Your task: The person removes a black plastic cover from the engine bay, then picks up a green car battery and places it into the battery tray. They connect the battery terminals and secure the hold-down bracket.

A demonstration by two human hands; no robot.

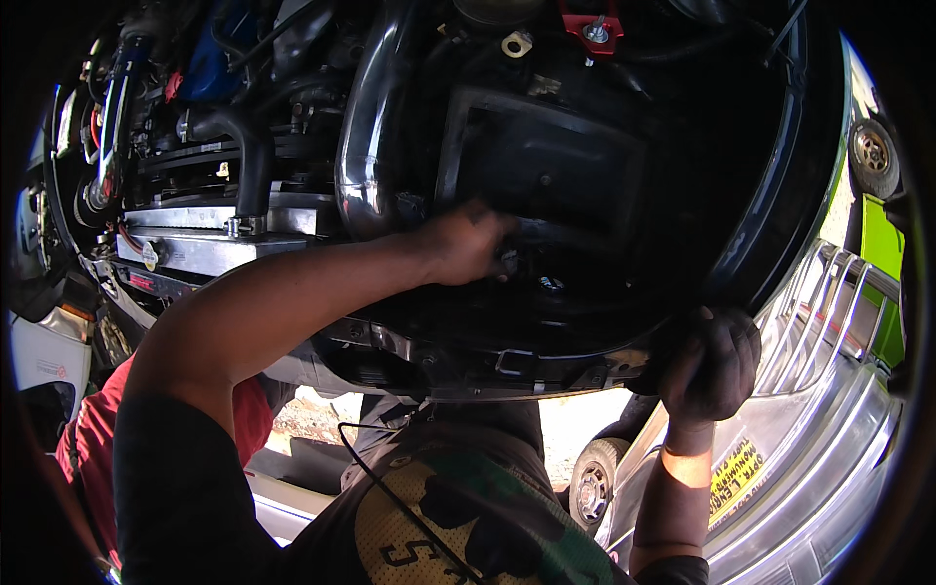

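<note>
My left hand [472, 245] reaches into a car's engine bay, at the near left corner of a black battery tray [632, 190]. Its fingers are curled downward beside a small shiny part [510, 257]; whether they hold it is hidden in shadow. My right hand [713, 365], dark in the shade, is curled at the front corner of the car body, beside the end of the black front panel [541, 347]. What lies inside its fingers cannot be made out. A polished metal pipe [362, 168] runs just left of the tray.
An aluminium radiator [208, 248] with a black rubber hose [252, 157] lies at left. A red bracket [594, 31] stands beyond the tray. The black fender edge [764, 183] curves along the right. A person in a red shirt [252, 417] is close on the left; a silver vehicle [790, 439] stands at right.
</note>
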